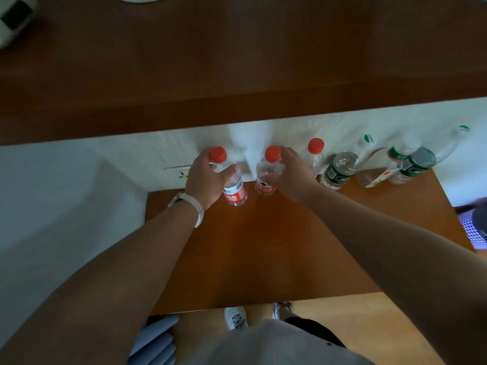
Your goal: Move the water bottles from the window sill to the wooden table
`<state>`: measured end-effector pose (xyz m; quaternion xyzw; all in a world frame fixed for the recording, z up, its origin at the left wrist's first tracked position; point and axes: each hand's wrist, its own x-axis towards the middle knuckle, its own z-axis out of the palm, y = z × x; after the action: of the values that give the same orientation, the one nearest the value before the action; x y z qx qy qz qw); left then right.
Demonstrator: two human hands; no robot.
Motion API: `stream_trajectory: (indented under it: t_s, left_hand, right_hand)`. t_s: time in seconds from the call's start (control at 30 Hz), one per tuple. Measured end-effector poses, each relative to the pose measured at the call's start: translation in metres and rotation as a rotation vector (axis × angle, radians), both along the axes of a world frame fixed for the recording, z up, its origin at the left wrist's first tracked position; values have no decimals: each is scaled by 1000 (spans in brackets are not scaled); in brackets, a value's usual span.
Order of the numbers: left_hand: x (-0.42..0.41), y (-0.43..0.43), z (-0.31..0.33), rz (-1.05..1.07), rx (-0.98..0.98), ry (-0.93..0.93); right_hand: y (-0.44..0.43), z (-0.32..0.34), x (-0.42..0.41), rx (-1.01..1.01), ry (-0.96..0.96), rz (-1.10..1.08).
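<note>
Both hands are down at the back edge of the wooden table [276,246], mid-frame, each wrapped round a red-capped water bottle. Left hand [204,177], w/ a white wristband [196,209], has its fingers [229,175] curled shut round the shoulder of the left red-cap bottle [235,192]. Right hand [288,175] is closed the same way on the second red-cap bottle [264,188], just beside the first. Both bottles stand upright or nearly so, bases at or touching the tabletop; can't tell for sure whether they've fully landed.

To the right, along the white wall [158,151], a row already sits on the table: a third red-cap bottle [315,151], then green-label bottles [337,171], one w/ a white-and-red label between them; some appear to lean on the wall. The window sill [237,61] is the dark wood band across the upper frame, no bottles showing on the part in view.

Step in hand, as I read it: setting this pair down beside the others. Next move calls for seating both bases flat, then opening the fingers straight out w/o nudging the neighbours, esp. the third red-cap close by the right hand. After that, a look up at the sill for any left.
</note>
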<state>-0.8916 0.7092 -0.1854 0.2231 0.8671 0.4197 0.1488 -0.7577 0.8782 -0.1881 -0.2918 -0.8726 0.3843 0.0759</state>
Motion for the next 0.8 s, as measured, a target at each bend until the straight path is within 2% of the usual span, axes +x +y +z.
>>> stream_trajectory:
  t_s: [0.17,0.43,0.6,0.8]
  left_hand:
    - [5,20,-13,25,-41,134]
    - [11,29,-15,30,-78,297]
    - [10,28,-17,67,-56,322]
    - [11,27,-20,53,-22,315]
  right_hand:
    - [6,-5,-6,55,-77,8]
    - [7,-14,-8,-2,-23,-4]
    - [1,-16,-8,-49,68,-58]
    - [-1,-18,-7,-107,70,-78]
